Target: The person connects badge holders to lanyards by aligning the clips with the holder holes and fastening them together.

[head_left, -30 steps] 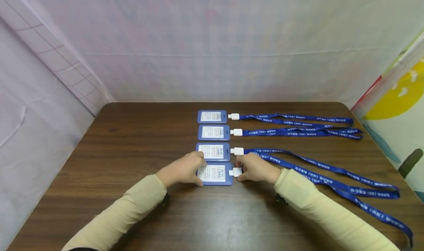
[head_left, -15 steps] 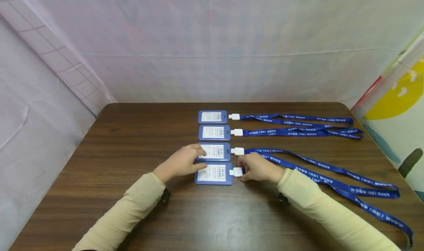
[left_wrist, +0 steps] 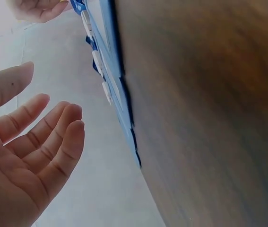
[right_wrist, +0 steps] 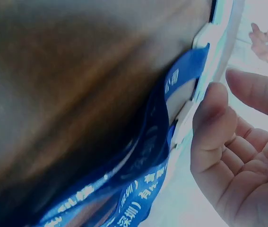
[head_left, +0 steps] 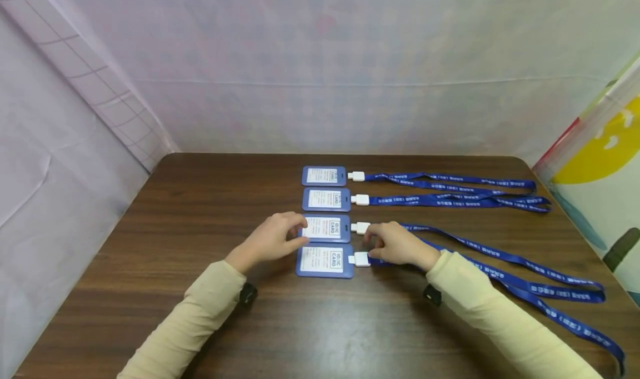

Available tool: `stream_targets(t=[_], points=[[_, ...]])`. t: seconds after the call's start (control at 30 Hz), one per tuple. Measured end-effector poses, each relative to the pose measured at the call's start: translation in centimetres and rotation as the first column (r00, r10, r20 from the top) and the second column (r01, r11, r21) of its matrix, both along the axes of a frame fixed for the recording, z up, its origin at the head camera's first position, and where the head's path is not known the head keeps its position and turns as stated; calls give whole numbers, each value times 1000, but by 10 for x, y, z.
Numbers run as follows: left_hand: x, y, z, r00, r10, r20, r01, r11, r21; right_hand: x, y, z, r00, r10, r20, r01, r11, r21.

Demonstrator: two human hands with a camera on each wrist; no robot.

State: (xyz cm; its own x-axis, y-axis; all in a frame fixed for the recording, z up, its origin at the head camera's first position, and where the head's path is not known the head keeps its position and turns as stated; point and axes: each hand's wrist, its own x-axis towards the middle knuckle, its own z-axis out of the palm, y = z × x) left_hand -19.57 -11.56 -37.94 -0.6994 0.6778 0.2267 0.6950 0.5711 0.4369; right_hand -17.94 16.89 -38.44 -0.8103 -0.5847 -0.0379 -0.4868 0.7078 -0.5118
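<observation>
Several blue ID card holders lie in a column, the nearest card holder (head_left: 325,273) facing up with a white card inside. A white clip (head_left: 362,259) sits at its right end, joined to a blue lanyard (head_left: 575,326) with white lettering. My left hand (head_left: 270,237) hovers by the left ends of the two nearest holders, overlapping the second card holder (head_left: 342,240) in the head view. Its fingers look relaxed and empty in the left wrist view. Over the near lanyards, right of the clips, my right hand (head_left: 402,247) is loosely curled with nothing between thumb and fingers.
Two more holders, the third card holder (head_left: 326,208) and the farthest card holder (head_left: 324,168), lie behind, their lanyards stretching right. Everything rests on a brown wooden table (head_left: 320,323). A pale curtain (head_left: 350,90) hangs behind its far edge.
My left hand has drawn back and up from the nearest holder. My right hand has let go of the near white clip and risen slightly away. The holders stay in their column.
</observation>
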Motion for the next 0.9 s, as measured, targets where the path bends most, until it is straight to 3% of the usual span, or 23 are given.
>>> stream_targets(t=[0.37, 0.63, 0.9], points=[[1, -9, -1, 998, 54, -35, -51, 996, 72, -13, 3, 3, 991, -107, 75, 108, 994, -14], [1, -13, -5, 997, 66, -43, -62, 995, 76, -26, 1, 4, 993, -107, 39, 106, 994, 32], [3, -13, -3, 996, 74, -42, -71, 995, 72, -33, -1, 2, 991, -119, 65, 115, 992, 53]])
